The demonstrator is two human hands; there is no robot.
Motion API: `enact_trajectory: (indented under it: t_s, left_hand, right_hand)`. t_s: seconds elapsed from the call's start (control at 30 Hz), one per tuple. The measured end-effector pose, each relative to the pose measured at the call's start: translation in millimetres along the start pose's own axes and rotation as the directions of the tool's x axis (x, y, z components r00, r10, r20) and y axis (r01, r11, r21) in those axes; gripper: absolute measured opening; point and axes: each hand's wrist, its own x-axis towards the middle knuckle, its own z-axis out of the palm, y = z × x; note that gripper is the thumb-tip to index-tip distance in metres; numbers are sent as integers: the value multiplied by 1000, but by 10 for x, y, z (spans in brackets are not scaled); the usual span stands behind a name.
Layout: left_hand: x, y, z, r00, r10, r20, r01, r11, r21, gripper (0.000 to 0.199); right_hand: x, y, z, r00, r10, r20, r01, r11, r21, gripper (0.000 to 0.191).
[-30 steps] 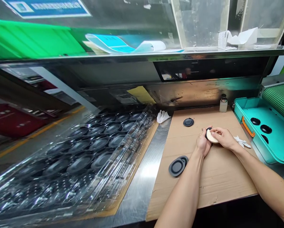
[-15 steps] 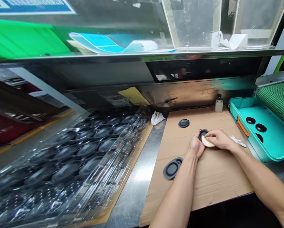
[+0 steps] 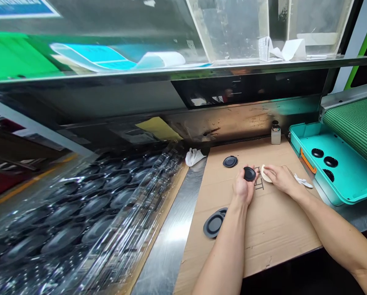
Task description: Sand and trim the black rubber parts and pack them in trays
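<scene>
My left hand (image 3: 243, 187) grips a small round black disc (image 3: 249, 173) by its rim, the flat face turned up. Just right of it, my right hand (image 3: 278, 178) pinches a round cream-coloured pad (image 3: 265, 174), which is apart from the disc. Both hands are over a cardboard sheet (image 3: 282, 229). Beyond my left hand lies a dark round disc (image 3: 230, 162). Closer in, beside my left forearm, grey round discs (image 3: 214, 225) overlap, partly covered by the arm.
Clear plastic trays (image 3: 131, 221) of black round parts fill the left side. At right, a teal bin (image 3: 349, 180) holds three black round parts, beside a green conveyor belt (image 3: 355, 119). A small bottle (image 3: 275, 133) stands at the back; a metal shelf (image 3: 202, 69) crosses above.
My right hand has drawn the pad off the disc, and the two are now apart. My left hand has shifted left with the disc. The camera view has turned slightly right.
</scene>
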Motion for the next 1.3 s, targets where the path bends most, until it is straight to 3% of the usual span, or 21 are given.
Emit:
enact_trajectory:
  t_s: [0.1,0.17,0.3,0.37,0.5,0.6,0.77,0.97,1.13,1.3]
  left_hand:
    - [5,72,-18,1000,10,12,-10,999,-38,31]
    - [-20,107,1,998,-37,49,40,997,-67,35]
    - [-73,152,58,980,-147,131,162,981,-111,34]
    - [-91,163,65,957,-236,166,256,960,-115,38]
    - [-105,151,43,882,-434,182,446,895,-26,60]
    - [-97,115,40,858,-488,162,488,872,41,70]
    - [-112,38,77,886,-454,99,438,887,146,73]
    - [-206,-108,97,909,-367,196,282,889,361,77]
    - [-238,-193,99,939,-257,229,129,879,459,69]
    - [-241,-160,129,961,-234,146,119,831,544,74]
  right_hand:
    - [-28,21,-208,995,-12,-103,-6,985,-173,32]
    - [-36,99,-360,990,45,-137,-86,947,-310,30]
    - [13,316,-482,966,245,81,-187,882,-433,10]
    - [50,350,-463,973,204,112,-147,913,-381,11]
    - [78,191,-426,999,-51,-6,50,994,-97,21]
    - [56,4,-404,991,-121,-55,125,990,71,25]
    - [30,-115,-290,985,-170,-3,169,976,136,25]
    - [35,-105,-172,978,-185,97,177,981,85,27]
    - [13,-74,-152,990,-100,98,83,982,168,18]
    - [14,-53,-134,973,-186,137,176,981,87,27]
